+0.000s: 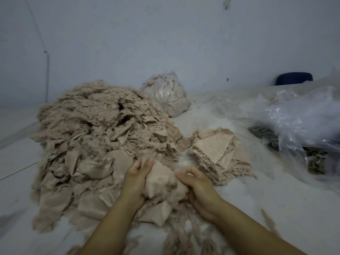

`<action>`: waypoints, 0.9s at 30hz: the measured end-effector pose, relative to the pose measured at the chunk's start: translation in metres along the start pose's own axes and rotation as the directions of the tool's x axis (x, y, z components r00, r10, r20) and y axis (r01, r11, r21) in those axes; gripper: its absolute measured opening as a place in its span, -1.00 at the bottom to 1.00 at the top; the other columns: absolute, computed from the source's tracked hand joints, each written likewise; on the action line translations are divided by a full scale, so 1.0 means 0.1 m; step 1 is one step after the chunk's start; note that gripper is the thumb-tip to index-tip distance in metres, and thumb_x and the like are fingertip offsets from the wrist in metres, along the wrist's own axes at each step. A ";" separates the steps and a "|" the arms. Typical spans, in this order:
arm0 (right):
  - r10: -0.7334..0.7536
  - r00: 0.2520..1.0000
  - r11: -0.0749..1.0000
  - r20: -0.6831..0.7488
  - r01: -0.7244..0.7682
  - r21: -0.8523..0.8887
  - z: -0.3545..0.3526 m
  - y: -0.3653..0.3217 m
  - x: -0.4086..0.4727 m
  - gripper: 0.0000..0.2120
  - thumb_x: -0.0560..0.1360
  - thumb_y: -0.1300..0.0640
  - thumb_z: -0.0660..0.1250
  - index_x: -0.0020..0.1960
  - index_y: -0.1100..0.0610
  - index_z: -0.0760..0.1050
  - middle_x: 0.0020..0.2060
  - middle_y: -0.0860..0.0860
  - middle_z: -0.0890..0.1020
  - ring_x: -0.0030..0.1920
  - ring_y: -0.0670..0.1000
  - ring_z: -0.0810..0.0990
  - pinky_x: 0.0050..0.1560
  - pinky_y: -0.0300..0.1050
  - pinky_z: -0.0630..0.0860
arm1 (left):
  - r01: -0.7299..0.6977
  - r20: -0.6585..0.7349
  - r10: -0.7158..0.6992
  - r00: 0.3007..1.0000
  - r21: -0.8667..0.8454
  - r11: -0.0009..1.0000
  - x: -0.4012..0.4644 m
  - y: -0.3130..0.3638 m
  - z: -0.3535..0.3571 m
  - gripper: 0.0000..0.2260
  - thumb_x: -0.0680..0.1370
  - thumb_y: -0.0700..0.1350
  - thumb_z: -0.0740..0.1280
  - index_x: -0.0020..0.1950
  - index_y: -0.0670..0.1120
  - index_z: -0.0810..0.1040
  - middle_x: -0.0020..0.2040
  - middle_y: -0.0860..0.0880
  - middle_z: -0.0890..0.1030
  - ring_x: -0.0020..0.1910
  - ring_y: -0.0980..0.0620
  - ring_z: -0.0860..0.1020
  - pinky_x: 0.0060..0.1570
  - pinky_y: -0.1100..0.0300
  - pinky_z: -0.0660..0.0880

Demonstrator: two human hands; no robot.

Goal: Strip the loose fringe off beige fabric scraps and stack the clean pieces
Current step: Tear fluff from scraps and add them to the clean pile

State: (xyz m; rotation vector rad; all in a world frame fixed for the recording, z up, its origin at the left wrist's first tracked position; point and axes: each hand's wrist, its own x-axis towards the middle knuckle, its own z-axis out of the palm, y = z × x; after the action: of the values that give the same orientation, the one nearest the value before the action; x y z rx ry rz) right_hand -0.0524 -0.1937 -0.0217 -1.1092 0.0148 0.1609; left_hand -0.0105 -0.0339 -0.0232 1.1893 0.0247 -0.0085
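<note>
Both hands meet low in the middle over one beige scrap (161, 181). At far left sits a big heap of scraps (95, 140). Next, the left hand (135, 183) curls round the scrap's body; the right hand (197, 188) pinches its frayed edge. Further right lies the neat stack (219, 153). Cloth looks light, limp and crumpled, best gripped firmly near the fringe.

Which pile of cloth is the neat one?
The small stack right of the hands: its pieces lie flat on one another. The big heap on the left is crumpled and shaggy.
</note>
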 end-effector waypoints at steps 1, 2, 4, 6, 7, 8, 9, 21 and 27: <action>0.009 0.999 0.999 0.048 -0.007 -0.044 0.00 0.00 -0.02 -0.81 0.40 0.13 0.44 -0.13 0.17 0.45 -0.30 0.08 0.60 -0.33 0.00 0.59 -0.32 -0.16 0.56 | -0.011 0.011 0.011 1.000 0.043 0.999 -0.01 0.01 0.01 -0.79 0.43 -0.10 0.39 -0.01 -0.19 0.56 -0.20 -0.16 0.68 -0.25 -0.05 0.66 -0.35 0.18 0.58; 0.029 0.996 0.993 0.085 -0.018 -0.121 -0.01 0.02 -0.02 -0.74 0.35 0.07 0.47 -0.09 0.17 0.49 -0.26 0.08 0.62 -0.28 0.00 0.61 -0.27 -0.16 0.57 | -0.018 0.028 0.016 0.999 0.077 0.997 -0.03 0.01 0.02 -0.76 0.41 -0.07 0.40 -0.02 -0.19 0.57 -0.18 -0.17 0.68 -0.24 -0.06 0.66 -0.35 0.18 0.58; 0.072 0.989 0.958 0.126 -0.034 -0.283 0.01 0.02 -0.05 -0.78 0.38 0.08 0.49 -0.10 0.18 0.54 -0.24 0.09 0.65 -0.26 0.03 0.63 -0.25 -0.16 0.55 | -0.037 0.044 0.033 0.998 0.087 0.996 -0.05 0.01 0.05 -0.79 0.43 -0.07 0.39 -0.03 -0.17 0.56 -0.21 -0.14 0.67 -0.25 -0.05 0.65 -0.35 0.16 0.58; 0.096 0.981 0.918 0.166 -0.023 -0.396 0.01 0.01 -0.06 -0.80 0.49 0.11 0.41 -0.27 0.17 0.54 -0.36 0.12 0.59 -0.36 0.06 0.53 -0.25 -0.16 0.48 | -0.052 -0.015 0.053 0.998 0.055 0.997 -0.04 0.02 0.04 -0.88 0.52 -0.10 0.34 -0.09 -0.16 0.52 -0.31 -0.08 0.61 -0.35 0.00 0.60 -0.39 0.18 0.55; 0.089 0.979 0.901 0.184 -0.001 -0.433 -0.01 0.01 -0.05 -0.70 0.52 0.10 0.37 -0.38 0.11 0.50 -0.46 0.07 0.53 -0.44 0.00 0.45 -0.30 -0.20 0.43 | -0.053 -0.053 0.056 0.997 0.051 0.997 -0.03 0.02 0.02 -0.88 0.55 -0.11 0.31 -0.12 -0.15 0.49 -0.34 -0.06 0.57 -0.38 0.02 0.56 -0.40 0.18 0.53; 0.083 0.974 0.889 0.209 0.022 -0.457 -0.03 -0.01 -0.06 -0.63 0.53 0.07 0.35 -0.45 0.06 0.46 -0.53 0.01 0.46 -0.50 -0.05 0.38 -0.36 -0.24 0.37 | -0.050 -0.079 0.054 0.995 0.053 0.997 -0.02 0.03 0.01 -0.86 0.56 -0.11 0.29 -0.15 -0.14 0.47 -0.35 -0.05 0.54 -0.39 0.03 0.53 -0.39 0.19 0.51; 0.082 0.971 0.875 0.225 0.038 -0.482 -0.04 -0.05 -0.07 -0.61 0.51 0.03 0.36 -0.48 0.03 0.46 -0.56 -0.03 0.43 -0.53 -0.09 0.34 -0.40 -0.27 0.34 | -0.052 -0.093 0.057 0.994 0.055 0.997 -0.01 0.02 0.01 -0.85 0.57 -0.11 0.28 -0.17 -0.13 0.47 -0.37 -0.04 0.52 -0.41 0.05 0.52 -0.39 0.19 0.50; 0.130 0.956 0.839 0.265 0.037 -0.544 -0.27 -0.32 -0.06 -0.72 0.44 -0.03 0.32 -0.35 0.11 0.60 -0.56 0.02 0.50 -0.59 -0.09 0.41 -0.54 -0.29 0.31 | 0.012 -0.151 -0.026 0.988 -0.092 0.996 0.01 0.05 0.04 -0.84 0.62 -0.12 0.21 0.06 -0.20 0.50 -0.12 -0.15 0.58 -0.16 -0.09 0.58 -0.09 -0.01 0.55; 0.016 0.973 0.807 0.229 0.123 -0.577 -0.39 -0.40 -0.05 -0.68 0.44 -0.06 0.34 -0.44 0.02 0.62 -0.48 0.21 0.54 -0.49 0.12 0.47 -0.50 -0.20 0.30 | 0.070 -0.193 -0.167 0.967 -0.428 0.901 0.09 0.16 -0.12 -0.72 0.62 -0.20 0.19 0.29 -0.29 0.44 -0.14 -0.17 0.59 -0.23 -0.07 0.57 -0.31 0.11 0.56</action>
State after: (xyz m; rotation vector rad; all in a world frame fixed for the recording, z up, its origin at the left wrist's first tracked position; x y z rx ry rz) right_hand -0.0487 -0.2464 -0.0026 -1.7110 -0.2893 0.2491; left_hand -0.0010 -0.0171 -0.0132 0.7506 0.2878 0.0230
